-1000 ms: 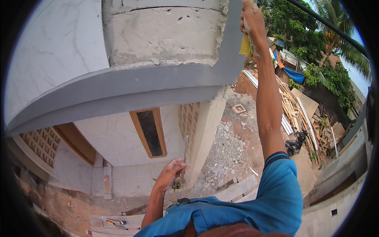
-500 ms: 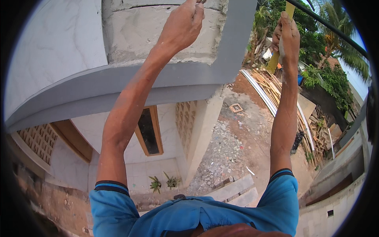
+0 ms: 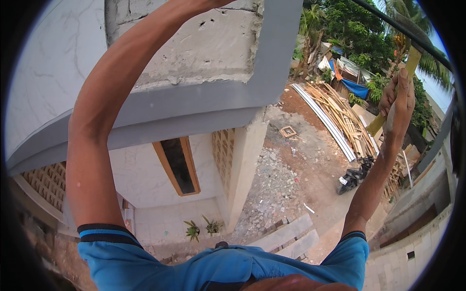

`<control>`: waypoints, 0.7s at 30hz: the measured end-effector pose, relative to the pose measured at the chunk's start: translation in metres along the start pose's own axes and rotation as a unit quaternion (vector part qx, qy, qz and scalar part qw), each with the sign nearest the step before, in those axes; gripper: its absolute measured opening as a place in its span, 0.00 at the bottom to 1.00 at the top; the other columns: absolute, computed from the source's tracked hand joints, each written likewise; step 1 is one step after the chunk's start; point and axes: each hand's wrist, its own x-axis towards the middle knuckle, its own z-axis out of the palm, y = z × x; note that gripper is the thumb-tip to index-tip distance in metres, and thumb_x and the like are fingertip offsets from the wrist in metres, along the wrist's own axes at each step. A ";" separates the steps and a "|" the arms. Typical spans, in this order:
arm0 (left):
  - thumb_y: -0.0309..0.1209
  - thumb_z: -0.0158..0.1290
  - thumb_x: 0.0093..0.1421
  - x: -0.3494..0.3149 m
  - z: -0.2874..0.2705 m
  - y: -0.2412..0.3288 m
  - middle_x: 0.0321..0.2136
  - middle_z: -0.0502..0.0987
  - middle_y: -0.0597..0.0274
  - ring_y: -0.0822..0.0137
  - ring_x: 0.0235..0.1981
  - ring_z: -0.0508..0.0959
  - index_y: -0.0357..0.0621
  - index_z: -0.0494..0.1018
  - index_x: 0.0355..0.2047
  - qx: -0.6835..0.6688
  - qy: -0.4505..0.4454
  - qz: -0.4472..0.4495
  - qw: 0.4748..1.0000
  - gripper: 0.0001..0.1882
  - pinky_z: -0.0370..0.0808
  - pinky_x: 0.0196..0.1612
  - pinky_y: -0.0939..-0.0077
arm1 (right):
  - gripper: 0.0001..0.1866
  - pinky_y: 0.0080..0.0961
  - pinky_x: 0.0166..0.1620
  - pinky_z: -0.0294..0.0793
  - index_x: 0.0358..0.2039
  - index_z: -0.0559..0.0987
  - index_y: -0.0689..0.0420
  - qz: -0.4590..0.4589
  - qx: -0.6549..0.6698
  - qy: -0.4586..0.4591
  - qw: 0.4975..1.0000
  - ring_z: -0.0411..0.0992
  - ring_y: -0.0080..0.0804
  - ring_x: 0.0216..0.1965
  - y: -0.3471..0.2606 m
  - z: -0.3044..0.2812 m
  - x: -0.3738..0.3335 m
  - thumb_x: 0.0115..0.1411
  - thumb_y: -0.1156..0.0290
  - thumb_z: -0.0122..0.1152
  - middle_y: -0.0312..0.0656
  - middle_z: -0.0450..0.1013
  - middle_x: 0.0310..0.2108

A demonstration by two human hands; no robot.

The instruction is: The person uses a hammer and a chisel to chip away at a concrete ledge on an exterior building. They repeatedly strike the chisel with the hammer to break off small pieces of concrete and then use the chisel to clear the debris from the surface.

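Note:
My right hand point(image 3: 399, 99) is raised at the upper right, its fingers wrapped round the yellow handle of a hammer point(image 3: 413, 62). The hammer's dark grey head is at the top of the handle, close to a black cable. My left arm reaches up across the wall, and only the edge of my left hand point(image 3: 216, 3) shows at the top of the picture. Its fingers lie outside the frame, so what they hold is hidden. Behind that arm is a rough grey cement wall patch point(image 3: 213, 46) with small holes, bordered by a smooth grey band point(image 3: 276, 46).
White marbled panels point(image 3: 58, 58) cover the wall at left. A black cable point(image 3: 388, 20) crosses the upper right. Far below lie rubble point(image 3: 272, 189), stacked timber point(image 3: 340, 111), a motorbike point(image 3: 356, 175), two potted plants point(image 3: 212, 225) and pale planks point(image 3: 284, 235).
My right hand has swung outward to the right with the hammer. My left hand has moved up, almost out of the frame, its elbow shifting left.

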 end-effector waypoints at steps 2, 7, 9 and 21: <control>0.29 0.50 0.60 -0.004 -0.002 -0.005 0.27 0.80 0.38 0.41 0.31 0.82 0.37 0.79 0.29 -0.007 0.012 0.001 1.000 0.10 0.77 0.34 0.45 | 0.23 0.15 0.16 0.48 0.35 0.70 0.54 0.016 0.028 -0.004 0.999 0.50 0.11 0.14 0.006 0.002 -0.002 0.71 0.45 0.52 0.25 0.51 0.18; 0.28 0.50 0.57 0.010 -0.003 -0.007 0.26 0.79 0.35 0.39 0.31 0.82 0.36 0.79 0.27 -0.097 -0.045 -0.048 0.993 0.10 0.76 0.34 0.47 | 0.23 0.13 0.16 0.48 0.37 0.72 0.55 0.008 0.028 -0.017 0.999 0.51 0.11 0.13 0.004 0.004 -0.003 0.70 0.45 0.54 0.25 0.52 0.17; 0.29 0.50 0.57 0.003 -0.001 -0.005 0.26 0.79 0.35 0.39 0.31 0.82 0.36 0.79 0.26 -0.094 -0.061 -0.059 0.992 0.10 0.77 0.35 0.46 | 0.23 0.13 0.16 0.48 0.37 0.72 0.55 0.029 0.047 -0.023 0.998 0.51 0.11 0.13 0.003 0.012 -0.008 0.71 0.45 0.54 0.25 0.52 0.17; 0.30 0.46 0.61 -0.018 0.029 -0.024 0.31 0.80 0.34 0.39 0.34 0.82 0.34 0.77 0.38 -0.113 0.076 -0.129 0.982 0.14 0.77 0.39 0.44 | 0.22 0.14 0.17 0.48 0.34 0.69 0.53 0.025 -0.018 -0.033 0.999 0.51 0.11 0.14 -0.016 0.020 -0.023 0.71 0.45 0.51 0.25 0.51 0.17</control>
